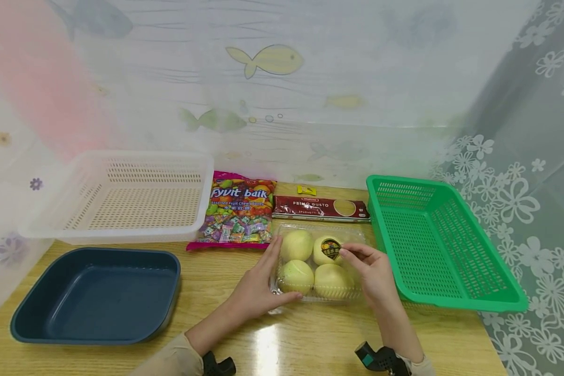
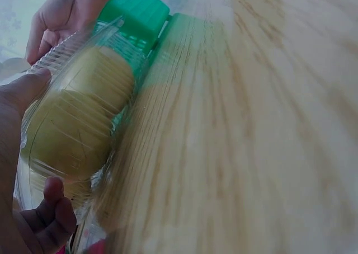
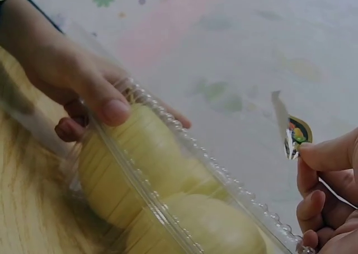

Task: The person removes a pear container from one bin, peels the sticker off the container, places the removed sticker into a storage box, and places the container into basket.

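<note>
A clear plastic clamshell box (image 1: 310,300) lies on the table with several pale yellow-green fruits (image 1: 297,277) inside, perhaps apples or pears. My left hand (image 1: 254,292) holds the box by its left side, thumb over the near part of the lid. In the left wrist view its fingertips (image 2: 54,189) curl at the box's side. Between thumb and forefinger, my right hand (image 1: 375,271) pinches a round black-and-gold sticker (image 1: 330,249). The right wrist view shows that sticker (image 3: 302,131) raised off the lid, a pale strip trailing from it.
Behind the box lie a Fyvit baik candy bag (image 1: 239,209), a red spaghetti packet (image 1: 319,208) and a small yellow wrapped piece (image 1: 306,190). A green basket (image 1: 451,300) stands at right. At left are a white basket (image 1: 202,209) and a dark blue basin (image 1: 98,342).
</note>
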### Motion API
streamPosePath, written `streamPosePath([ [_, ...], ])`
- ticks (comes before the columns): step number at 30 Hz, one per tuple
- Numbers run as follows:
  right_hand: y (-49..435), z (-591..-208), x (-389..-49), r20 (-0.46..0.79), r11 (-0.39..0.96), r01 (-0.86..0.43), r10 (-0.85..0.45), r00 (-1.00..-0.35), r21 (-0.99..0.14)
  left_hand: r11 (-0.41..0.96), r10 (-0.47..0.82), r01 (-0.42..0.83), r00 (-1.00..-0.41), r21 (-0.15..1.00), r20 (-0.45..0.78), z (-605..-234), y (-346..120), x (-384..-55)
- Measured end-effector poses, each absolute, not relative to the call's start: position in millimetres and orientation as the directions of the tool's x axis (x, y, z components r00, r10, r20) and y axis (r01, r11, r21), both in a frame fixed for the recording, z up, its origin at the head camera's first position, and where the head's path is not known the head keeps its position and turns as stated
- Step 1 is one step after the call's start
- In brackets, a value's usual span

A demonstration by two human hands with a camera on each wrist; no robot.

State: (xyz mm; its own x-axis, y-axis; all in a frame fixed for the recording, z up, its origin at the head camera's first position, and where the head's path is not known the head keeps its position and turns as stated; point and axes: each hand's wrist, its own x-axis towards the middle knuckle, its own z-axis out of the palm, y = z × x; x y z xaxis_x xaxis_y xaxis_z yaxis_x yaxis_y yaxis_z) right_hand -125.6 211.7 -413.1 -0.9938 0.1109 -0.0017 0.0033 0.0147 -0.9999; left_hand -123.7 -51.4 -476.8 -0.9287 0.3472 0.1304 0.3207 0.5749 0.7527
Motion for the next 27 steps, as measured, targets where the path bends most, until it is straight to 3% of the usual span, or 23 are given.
streamPosePath([
  [27,204,-409,-123,0.004,0.143,-0.001,0.022,-1.0,-0.99,0.649,0.406,0.354,-0.91,0.673,0.087,-447,-70,-122],
])
